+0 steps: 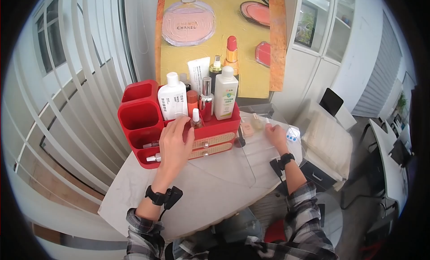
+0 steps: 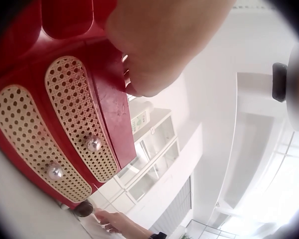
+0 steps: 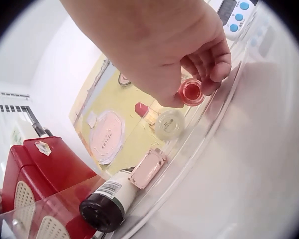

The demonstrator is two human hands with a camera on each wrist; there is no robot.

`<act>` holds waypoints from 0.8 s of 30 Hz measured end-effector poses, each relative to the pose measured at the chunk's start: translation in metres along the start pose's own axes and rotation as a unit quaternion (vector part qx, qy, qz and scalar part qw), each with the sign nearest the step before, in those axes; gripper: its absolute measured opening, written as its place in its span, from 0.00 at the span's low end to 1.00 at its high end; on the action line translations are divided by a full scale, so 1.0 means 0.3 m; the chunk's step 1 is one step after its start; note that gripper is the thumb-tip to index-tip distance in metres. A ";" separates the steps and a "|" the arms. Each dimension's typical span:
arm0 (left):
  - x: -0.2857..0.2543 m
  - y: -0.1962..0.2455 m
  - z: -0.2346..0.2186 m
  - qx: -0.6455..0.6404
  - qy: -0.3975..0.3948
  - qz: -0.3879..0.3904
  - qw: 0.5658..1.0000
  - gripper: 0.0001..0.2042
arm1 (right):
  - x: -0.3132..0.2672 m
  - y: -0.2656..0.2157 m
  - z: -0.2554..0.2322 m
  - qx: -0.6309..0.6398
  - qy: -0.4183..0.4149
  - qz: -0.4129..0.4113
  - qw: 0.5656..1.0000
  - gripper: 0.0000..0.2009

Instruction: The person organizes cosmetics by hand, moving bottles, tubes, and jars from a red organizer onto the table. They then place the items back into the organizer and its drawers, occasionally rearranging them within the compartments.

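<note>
A red organizer with two woven-front drawers stands at the back left of the table. My left hand reaches over its front, fingertips bent down beside a small white-capped bottle; I cannot tell whether they hold anything. Further right, my right hand pinches a small glass bottle with a round red base between thumb and fingers. Close by, in a clear acrylic tray, lie a clear round bottle, a pink rectangular case and a white bottle with a black cap.
Tall bottles fill the organizer's top, including a white lotion bottle and a white sanitizer-type bottle. A white timer with blue buttons sits right of my right hand. A painted cosmetics picture stands behind.
</note>
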State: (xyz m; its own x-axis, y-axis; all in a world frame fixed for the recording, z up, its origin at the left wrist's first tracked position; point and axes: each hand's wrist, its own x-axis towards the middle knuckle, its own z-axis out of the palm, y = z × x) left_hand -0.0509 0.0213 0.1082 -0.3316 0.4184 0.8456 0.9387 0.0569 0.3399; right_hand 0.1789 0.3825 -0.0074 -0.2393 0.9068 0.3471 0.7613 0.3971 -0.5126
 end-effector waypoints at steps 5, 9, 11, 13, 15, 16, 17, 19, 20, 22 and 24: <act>0.003 0.010 -0.004 0.017 -0.018 0.008 1.000 0.15 | 0.006 -0.028 0.003 -0.024 -0.011 0.003 1.000 0.28; 0.000 0.015 -0.009 0.025 -0.040 0.004 0.999 0.14 | -0.002 -0.029 -0.005 0.027 -0.025 -0.006 0.999 0.34; -0.003 0.016 -0.009 0.029 -0.057 -0.001 0.998 0.14 | -0.002 -0.021 0.005 0.029 0.000 -0.018 0.999 0.31; -0.005 0.017 -0.005 0.048 -0.066 0.003 0.997 0.15 | -0.029 -0.095 -0.037 0.062 0.072 -0.085 0.992 0.24; -0.007 0.018 0.000 0.050 -0.067 -0.003 0.996 0.16 | -0.095 -0.254 -0.138 0.135 0.136 -0.170 0.967 0.13; -0.009 0.019 0.001 0.052 -0.069 -0.009 0.996 0.18 | -0.147 -0.365 -0.205 0.174 0.128 -0.187 0.958 0.09; -0.012 0.021 0.002 0.053 -0.071 -0.009 0.996 0.18 | -0.195 -0.455 -0.255 0.205 0.102 -0.212 0.950 0.08; -0.013 0.027 0.003 0.059 -0.060 -0.014 0.996 0.20 | -0.301 -0.613 -0.328 0.240 0.075 -0.269 0.930 0.07; -0.011 0.026 0.007 0.059 -0.061 -0.012 0.996 0.20 | -0.343 -0.678 -0.337 0.244 0.074 -0.303 0.918 0.08; -0.009 0.016 0.011 0.059 -0.041 0.023 0.997 0.22 | -0.383 -0.768 -0.302 0.263 0.061 -0.369 0.889 0.10; -0.010 0.015 0.004 0.058 -0.051 0.014 0.997 0.23 | -0.414 -0.842 -0.269 0.244 0.047 -0.406 0.880 0.12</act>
State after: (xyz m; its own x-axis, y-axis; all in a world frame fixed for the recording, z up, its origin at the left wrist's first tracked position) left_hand -0.0455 0.0216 0.1066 -0.2996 0.5109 0.8058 0.9539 0.1463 0.2619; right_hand 0.0651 0.1581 0.1424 -0.5162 0.2900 0.8059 0.0083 0.9426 -0.3339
